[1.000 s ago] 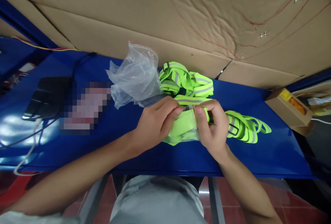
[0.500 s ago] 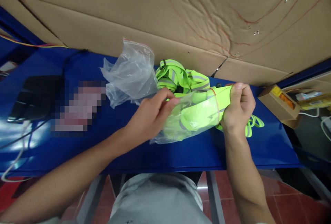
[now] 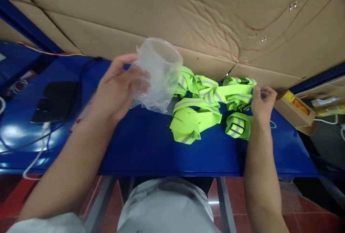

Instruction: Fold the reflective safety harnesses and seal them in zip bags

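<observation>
- A glossy blue tabletop runs along the base of a brown cardboard panel marked with thin red lines
- The neon strap, yellow-green with grey stripes, stretches across the middle of the tabletop among other loose loops
- The right hand pinches the strap at its right end, thumb against fingers
- The left hand is at a clear plastic bag, blurred, thumb and forefinger apart; I cannot tell whether it grips the bag or only touches it
- Just below the strap, nearer the person, lies a folded bundle of the same webbing
- A rolled coil with a black buckle sits beside the right wrist
- Right of that hand, near the tabletop's far edge, stands a small carton with orange contents
- Well to the left lies a flat black device with a white cable at its near edge
</observation>
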`<state>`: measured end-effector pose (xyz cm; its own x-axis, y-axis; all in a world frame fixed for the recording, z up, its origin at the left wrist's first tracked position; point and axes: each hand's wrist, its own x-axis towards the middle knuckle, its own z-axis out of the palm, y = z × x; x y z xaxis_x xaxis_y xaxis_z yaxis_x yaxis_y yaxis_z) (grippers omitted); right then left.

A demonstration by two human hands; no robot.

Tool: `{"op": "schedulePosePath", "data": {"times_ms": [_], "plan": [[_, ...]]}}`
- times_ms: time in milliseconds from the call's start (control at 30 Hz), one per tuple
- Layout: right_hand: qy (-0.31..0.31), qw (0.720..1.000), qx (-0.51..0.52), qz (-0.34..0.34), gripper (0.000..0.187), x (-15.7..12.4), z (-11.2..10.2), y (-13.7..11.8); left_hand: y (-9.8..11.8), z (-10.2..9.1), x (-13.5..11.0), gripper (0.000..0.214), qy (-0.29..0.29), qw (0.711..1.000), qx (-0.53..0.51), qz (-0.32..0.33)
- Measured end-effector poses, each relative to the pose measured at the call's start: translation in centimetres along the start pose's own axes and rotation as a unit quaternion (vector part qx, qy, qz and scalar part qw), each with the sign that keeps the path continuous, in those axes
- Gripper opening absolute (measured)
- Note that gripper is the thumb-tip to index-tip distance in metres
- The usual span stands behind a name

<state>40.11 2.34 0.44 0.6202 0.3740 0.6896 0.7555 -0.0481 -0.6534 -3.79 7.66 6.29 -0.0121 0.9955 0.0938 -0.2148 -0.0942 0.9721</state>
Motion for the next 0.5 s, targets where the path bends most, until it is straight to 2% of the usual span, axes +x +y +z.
{"op": "schedulePosePath", "data": {"times_ms": [67,100,167,200,233,300,367,400,500], "plan": [[-0.001,0.999,-0.038,-0.032,0.052,-1.7,-0.5,-2.8,0.2,-1.6,0.7,0.049,0.021,0.985,0.145,0.095],[-0.010,0.997,-0.046,-0.057,0.052,-2.7,-0.8,-4.6,0.2,-2.4,1.0,0.055,0.030,0.954,0.259,0.148],[-0.100,0.979,-0.038,-0.172,0.047,-5.3,-1.4,-8.9,0.4,-3.6,1.4,0.060,0.044,0.870,0.443,0.211],[-0.175,0.959,-0.005,-0.224,0.046,-6.9,-1.6,-11.0,0.5,-3.9,1.4,0.060,0.043,0.842,0.490,0.220],[-0.263,0.924,0.027,-0.276,0.048,-8.5,-1.6,-13.0,0.6,-3.9,1.4,0.059,0.046,0.828,0.510,0.228],[-0.425,0.819,0.034,-0.384,0.057,-11.7,-1.5,-15.8,0.5,-3.4,1.1,0.061,0.038,0.807,0.538,0.242],[-0.504,0.754,0.016,-0.420,0.066,-13.8,-1.0,-16.9,-0.3,-2.4,0.7,0.068,0.009,0.770,0.590,0.245],[-0.525,0.743,-0.001,-0.415,0.070,-14.3,-0.7,-16.8,-1.0,-1.9,0.6,0.074,-0.017,0.747,0.621,0.235],[-0.530,0.762,-0.066,-0.366,0.070,-13.7,0.2,-14.5,-4.1,-1.1,0.2,0.088,-0.121,0.686,0.700,0.160]]}}
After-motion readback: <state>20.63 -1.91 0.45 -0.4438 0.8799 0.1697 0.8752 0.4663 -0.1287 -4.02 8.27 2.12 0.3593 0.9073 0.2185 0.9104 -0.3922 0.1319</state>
